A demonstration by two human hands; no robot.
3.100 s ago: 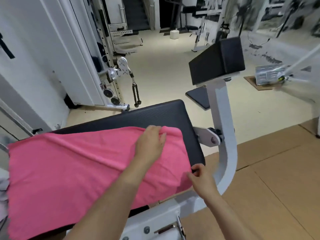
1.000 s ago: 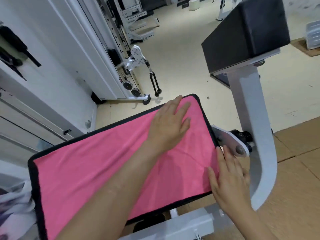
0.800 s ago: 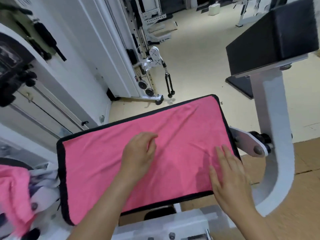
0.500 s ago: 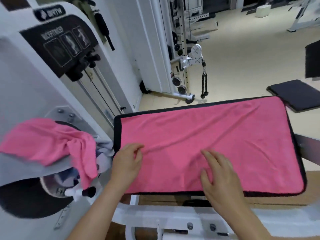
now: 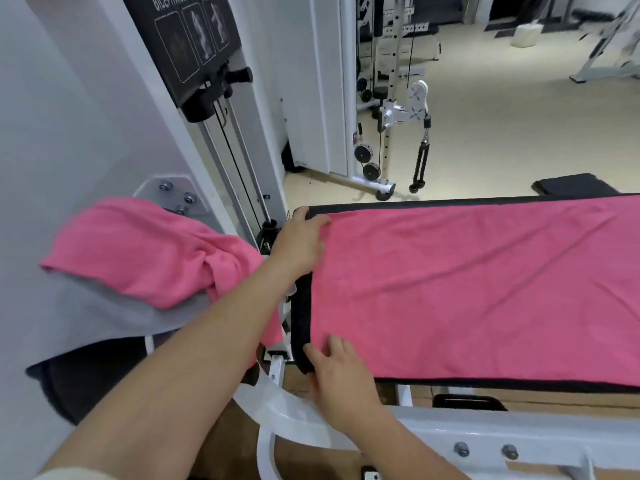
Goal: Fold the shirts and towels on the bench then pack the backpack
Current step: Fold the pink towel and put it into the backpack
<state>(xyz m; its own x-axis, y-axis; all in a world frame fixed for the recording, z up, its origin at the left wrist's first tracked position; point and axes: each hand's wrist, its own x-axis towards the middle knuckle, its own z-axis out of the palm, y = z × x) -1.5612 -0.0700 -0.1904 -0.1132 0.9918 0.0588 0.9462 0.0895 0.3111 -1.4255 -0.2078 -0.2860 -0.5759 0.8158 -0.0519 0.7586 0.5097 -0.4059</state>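
A pale gym floor [image 5: 485, 133] lies beyond; a pink towel [image 5: 467, 289] is spread flat on the worktop [image 5: 299, 323]. The left hand [image 5: 298, 242] curls its grip at the far corner, pinch unclear, while the right hand [image 5: 341, 372] rests loose-fingered on the near corner. No fold looks made yet, and a crumpled heap [image 5: 145, 258] waits.

The towel [image 5: 467, 289] you have spread out is a plain bright pink all over. The bench pad [image 5: 300, 317] under it shows as a black border along its far, left and near edges. Off the pad's left end, a second cloth [image 5: 138, 251] is the same pink and lies on pale grey fabric [image 5: 104, 317]. The frame [image 5: 450, 434] is white and the floor [image 5: 502, 133] cream.
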